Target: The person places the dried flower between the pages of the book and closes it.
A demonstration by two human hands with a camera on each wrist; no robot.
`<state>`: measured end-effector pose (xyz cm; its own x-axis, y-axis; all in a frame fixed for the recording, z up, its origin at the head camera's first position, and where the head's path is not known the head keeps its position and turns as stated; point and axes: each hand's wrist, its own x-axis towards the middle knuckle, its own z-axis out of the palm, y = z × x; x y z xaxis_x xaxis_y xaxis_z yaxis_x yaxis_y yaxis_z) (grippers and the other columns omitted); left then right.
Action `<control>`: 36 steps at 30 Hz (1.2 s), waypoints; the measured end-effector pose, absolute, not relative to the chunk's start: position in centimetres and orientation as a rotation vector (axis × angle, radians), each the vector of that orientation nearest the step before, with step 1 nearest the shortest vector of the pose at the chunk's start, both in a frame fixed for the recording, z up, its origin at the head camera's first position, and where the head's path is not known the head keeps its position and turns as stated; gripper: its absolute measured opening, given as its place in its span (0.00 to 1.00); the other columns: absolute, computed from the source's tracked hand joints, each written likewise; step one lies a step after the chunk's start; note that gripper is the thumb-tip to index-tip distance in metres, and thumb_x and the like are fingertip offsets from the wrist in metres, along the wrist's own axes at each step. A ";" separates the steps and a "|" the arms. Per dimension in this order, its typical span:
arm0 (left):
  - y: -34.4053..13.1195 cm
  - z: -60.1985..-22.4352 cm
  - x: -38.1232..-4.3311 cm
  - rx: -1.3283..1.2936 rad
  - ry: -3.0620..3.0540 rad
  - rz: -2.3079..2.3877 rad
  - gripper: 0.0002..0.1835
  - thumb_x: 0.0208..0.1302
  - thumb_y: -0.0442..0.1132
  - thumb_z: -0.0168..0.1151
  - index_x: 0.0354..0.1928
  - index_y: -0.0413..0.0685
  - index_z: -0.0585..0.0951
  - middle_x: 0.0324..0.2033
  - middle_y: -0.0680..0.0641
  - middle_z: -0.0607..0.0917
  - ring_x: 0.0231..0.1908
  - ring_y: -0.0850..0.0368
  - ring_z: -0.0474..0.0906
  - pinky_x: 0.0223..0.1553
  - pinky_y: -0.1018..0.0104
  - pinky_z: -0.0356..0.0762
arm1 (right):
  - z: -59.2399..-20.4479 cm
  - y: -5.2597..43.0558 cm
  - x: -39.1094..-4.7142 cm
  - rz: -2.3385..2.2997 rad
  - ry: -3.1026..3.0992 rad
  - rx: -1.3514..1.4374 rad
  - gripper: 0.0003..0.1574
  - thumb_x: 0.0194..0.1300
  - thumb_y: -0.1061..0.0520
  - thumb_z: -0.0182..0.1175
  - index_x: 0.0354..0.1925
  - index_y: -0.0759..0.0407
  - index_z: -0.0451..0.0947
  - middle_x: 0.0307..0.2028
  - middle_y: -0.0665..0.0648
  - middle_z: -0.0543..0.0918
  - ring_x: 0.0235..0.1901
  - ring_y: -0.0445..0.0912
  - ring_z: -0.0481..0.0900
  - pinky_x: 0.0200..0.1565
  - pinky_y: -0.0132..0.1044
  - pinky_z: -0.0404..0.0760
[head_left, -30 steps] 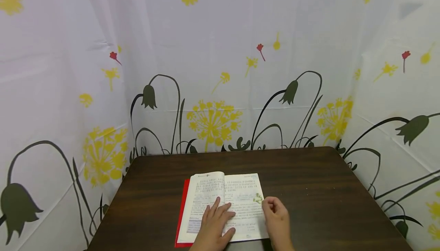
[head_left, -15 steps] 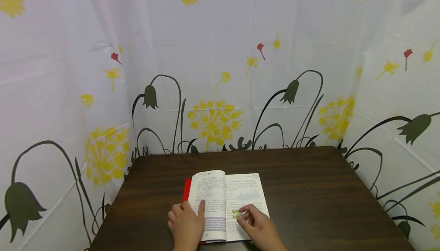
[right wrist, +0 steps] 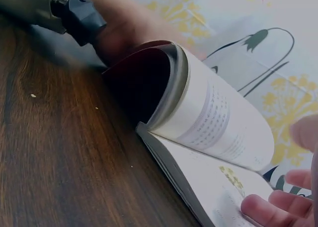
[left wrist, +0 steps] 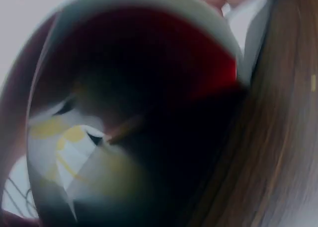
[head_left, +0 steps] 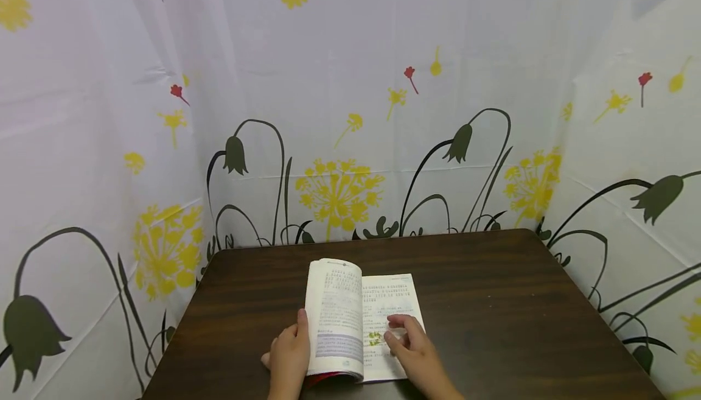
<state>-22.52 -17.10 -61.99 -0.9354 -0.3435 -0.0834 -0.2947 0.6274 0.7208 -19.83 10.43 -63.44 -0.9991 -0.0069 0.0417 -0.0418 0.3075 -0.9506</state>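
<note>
An open book [head_left: 335, 321] with printed pages lies on the table. My left hand [head_left: 288, 351] grips its left half, thumb on the page and fingers behind, lifting and curving those pages off the table. Beneath them the red cover [left wrist: 218, 73] bows in the left wrist view. On the right page, near the fold, lies a small flat piece with a green-yellow leafy pattern [right wrist: 231, 178]. My right hand [head_left: 417, 351] hovers low over that page, thumb and fingers apart. In the right wrist view its fingertips [right wrist: 258, 209] are close beside the patterned piece.
The dark wood table [head_left: 493, 327] extends around the book on both sides. A white curtain [head_left: 350, 83] with printed flowers hangs behind and at the sides. In the right wrist view a black device [right wrist: 84, 18] is worn on the left wrist.
The left hand went from lying flat on the pages to the book's left edge and raised that half. The right hand moved left from the right edge, the patterned piece shifting toward the fold with it.
</note>
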 end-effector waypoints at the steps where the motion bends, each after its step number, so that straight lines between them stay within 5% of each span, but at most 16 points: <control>1: -17.1 -62.0 -22.6 0.529 -2.756 -1.261 0.47 0.85 0.70 0.31 0.51 0.38 0.90 0.52 0.30 0.90 0.52 0.28 0.81 0.49 0.32 0.59 | -63.4 10.5 -19.9 1.850 -2.511 0.056 0.24 0.77 0.48 0.68 0.66 0.52 0.79 0.59 0.58 0.83 0.31 0.40 0.82 0.33 0.31 0.78; 5: -17.0 -61.6 -22.5 0.378 -2.629 -1.644 0.49 0.87 0.66 0.24 0.69 0.24 0.76 0.70 0.21 0.76 0.72 0.18 0.68 0.70 0.20 0.54 | -63.4 10.7 -20.1 1.956 -2.476 0.061 0.29 0.80 0.47 0.65 0.72 0.53 0.74 0.63 0.63 0.80 0.33 0.44 0.84 0.32 0.31 0.79; 6: -16.9 -61.5 -22.4 0.345 -2.554 -1.801 0.50 0.87 0.67 0.23 0.73 0.25 0.72 0.67 0.20 0.78 0.70 0.19 0.72 0.73 0.23 0.61 | -63.4 10.8 -20.1 1.981 -2.476 0.058 0.30 0.80 0.47 0.65 0.73 0.53 0.73 0.64 0.64 0.79 0.34 0.44 0.84 0.30 0.32 0.78; 8: -16.7 -61.4 -21.9 0.287 -2.352 -2.102 0.51 0.85 0.70 0.24 0.78 0.27 0.66 0.66 0.21 0.78 0.65 0.24 0.79 0.70 0.33 0.76 | -63.6 11.0 -20.2 2.016 -2.494 0.051 0.31 0.81 0.46 0.63 0.75 0.53 0.72 0.66 0.65 0.77 0.35 0.45 0.84 0.25 0.32 0.77; 12: -16.5 -61.2 -21.3 0.335 -1.997 -2.416 0.51 0.79 0.77 0.29 0.83 0.43 0.63 0.64 0.30 0.78 0.51 0.44 0.88 0.44 0.49 0.92 | -64.0 11.3 -20.1 2.046 -2.520 0.066 0.33 0.83 0.44 0.61 0.77 0.54 0.69 0.68 0.66 0.76 0.36 0.45 0.85 0.20 0.33 0.76; 16: -17.1 -60.7 -21.4 0.448 -1.966 -2.431 0.57 0.75 0.81 0.30 0.88 0.42 0.50 0.81 0.24 0.56 0.71 0.29 0.75 0.50 0.50 0.91 | -64.5 11.3 -19.8 1.928 -2.522 0.246 0.40 0.77 0.47 0.69 0.78 0.55 0.68 0.68 0.66 0.75 0.36 0.40 0.83 0.27 0.31 0.77; 20: -17.9 -60.8 -21.9 0.456 -1.963 -2.519 0.64 0.72 0.83 0.29 0.87 0.34 0.42 0.85 0.25 0.46 0.81 0.24 0.57 0.58 0.55 0.88 | -65.4 11.2 -19.6 1.496 -2.647 0.522 0.65 0.58 0.32 0.81 0.83 0.45 0.60 0.68 0.56 0.74 0.41 0.35 0.80 0.33 0.30 0.78; 25: -18.0 -61.3 -22.0 0.497 -1.901 -2.659 0.62 0.75 0.80 0.38 0.86 0.32 0.45 0.73 0.26 0.75 0.63 0.42 0.84 0.53 0.57 0.89 | -66.1 11.0 -19.2 1.230 -2.805 0.548 0.80 0.43 0.14 0.78 0.83 0.34 0.52 0.72 0.44 0.74 0.55 0.42 0.84 0.43 0.38 0.84; 28: -17.8 -61.4 -21.9 0.454 -1.857 -2.754 0.59 0.76 0.79 0.41 0.87 0.37 0.45 0.56 0.40 0.89 0.49 0.53 0.90 0.49 0.56 0.90 | -65.8 10.6 -19.3 1.069 -2.826 0.572 0.80 0.44 0.12 0.76 0.83 0.42 0.56 0.72 0.48 0.74 0.55 0.49 0.86 0.37 0.42 0.85; 32: -17.2 -61.5 -21.9 0.345 -1.876 -2.810 0.51 0.81 0.75 0.33 0.85 0.39 0.49 0.45 0.50 0.91 0.43 0.54 0.91 0.46 0.56 0.90 | -65.5 9.3 -19.0 0.848 -2.771 0.604 0.79 0.54 0.13 0.70 0.86 0.51 0.53 0.68 0.52 0.76 0.50 0.48 0.85 0.28 0.39 0.81; 36: -16.8 -61.3 -22.4 0.285 -1.869 -2.825 0.46 0.82 0.74 0.27 0.76 0.38 0.55 0.47 0.52 0.90 0.45 0.56 0.89 0.47 0.59 0.88 | -65.5 7.9 -18.6 0.729 -2.654 0.587 0.71 0.66 0.19 0.64 0.87 0.56 0.51 0.63 0.53 0.81 0.49 0.45 0.86 0.30 0.39 0.85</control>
<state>-22.38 -16.84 -61.33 -0.9533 0.1208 -0.2769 -0.3021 -0.3724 0.8775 -18.62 7.87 -65.49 -0.8622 -0.2997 0.4085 -0.4663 0.7846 -0.4086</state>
